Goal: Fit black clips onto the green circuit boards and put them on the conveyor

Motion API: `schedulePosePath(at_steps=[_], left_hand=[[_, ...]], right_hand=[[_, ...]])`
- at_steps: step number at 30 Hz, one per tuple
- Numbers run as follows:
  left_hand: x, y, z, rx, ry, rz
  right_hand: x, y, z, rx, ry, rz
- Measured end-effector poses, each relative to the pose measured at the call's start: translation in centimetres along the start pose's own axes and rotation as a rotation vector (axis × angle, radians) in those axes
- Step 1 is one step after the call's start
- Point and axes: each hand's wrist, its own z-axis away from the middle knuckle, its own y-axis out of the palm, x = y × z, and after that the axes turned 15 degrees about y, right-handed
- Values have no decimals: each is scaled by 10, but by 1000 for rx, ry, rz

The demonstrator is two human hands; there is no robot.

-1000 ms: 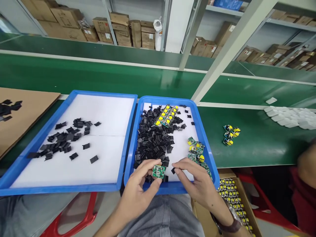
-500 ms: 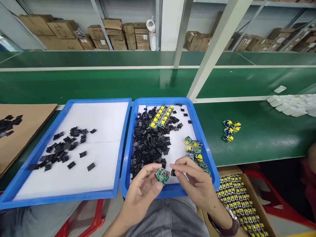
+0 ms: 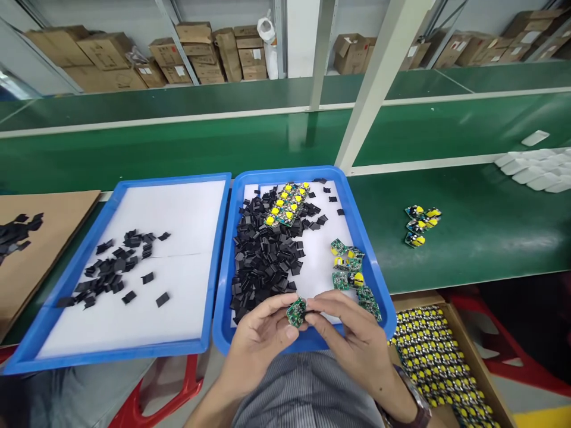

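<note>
My left hand [image 3: 259, 339] pinches a small green circuit board [image 3: 295, 311] over the near rim of the right blue tray [image 3: 370, 267]. My right hand [image 3: 352, 333] meets it from the right, thumb and forefinger closed at the board's edge; a small black piece they held earlier is hidden. A heap of black pieces [image 3: 265, 255] fills the left half of that tray. A panel of boards with yellow parts [image 3: 288, 205] lies at its far end. Several loose green boards [image 3: 350, 267] lie along its right side.
A second blue tray [image 3: 62, 279] on the left holds scattered black pieces [image 3: 113, 270]. Brown cardboard [image 3: 27, 255] lies at far left. Three boards [image 3: 419, 224] sit on the green bench; white parts [image 3: 535, 172] far right. A carton of yellow-topped boards [image 3: 441, 362] stands at my right. A slanted white post [image 3: 375, 83] rises behind the tray.
My two hands have come together: the right hand moved left until its fingertips reached the board in my left hand. The view shifted slightly.
</note>
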Motion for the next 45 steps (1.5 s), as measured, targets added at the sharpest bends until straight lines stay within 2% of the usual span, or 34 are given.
schedulePosePath(at_steps=[6,13,22,29,34,41,45], left_hand=[[1,2,-2,-78,30,-131],[-1,7,-2,-86,20,-81],[2,7,-3,-37,132,-93],[8,6,-2,-1,176,-156],[13,6,0,-8,299,-309],[16,1,6,103,440,-703],[14,1,5,106,520,-794]], right_hand=[[2,2,1,-25,-7,20],[4,1,1,-21,7,35],[3,5,3,-10,46,55],[6,-2,1,64,27,96],[2,-8,-8,155,66,71],[-8,-5,-9,182,292,-233],[-7,-5,-4,207,372,-290]])
